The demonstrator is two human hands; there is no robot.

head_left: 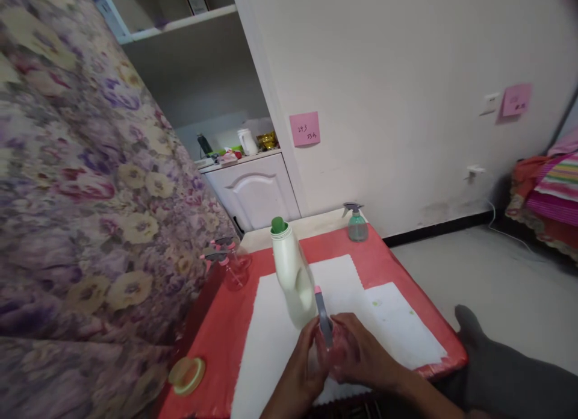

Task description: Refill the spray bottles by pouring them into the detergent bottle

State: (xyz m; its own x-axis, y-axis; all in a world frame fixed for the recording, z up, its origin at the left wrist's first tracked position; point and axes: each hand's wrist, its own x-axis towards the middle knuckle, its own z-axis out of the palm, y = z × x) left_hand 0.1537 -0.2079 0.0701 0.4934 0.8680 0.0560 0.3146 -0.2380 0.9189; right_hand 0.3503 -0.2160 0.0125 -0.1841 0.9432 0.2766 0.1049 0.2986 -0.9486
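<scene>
Near the front of the table, my left hand (303, 365) and my right hand (361, 353) are wrapped around a pink clear spray bottle (333, 354). Its grey trigger head (323, 316) with a pink nozzle tip points away from me. Just beyond it stands a pale green detergent bottle (291, 274), upright, with a green piece in its neck. Beneath lies a white cloth (266, 335) with a scalloped edge. The fingers of both hands are partly hidden behind the bottle.
At the left stand pink spray bottles (235, 273); a green one (358, 226) is at the far right corner. A round pale green lid (187, 375) lies front left on the red table cover (212, 347). A floral curtain (112, 196) borders the left side.
</scene>
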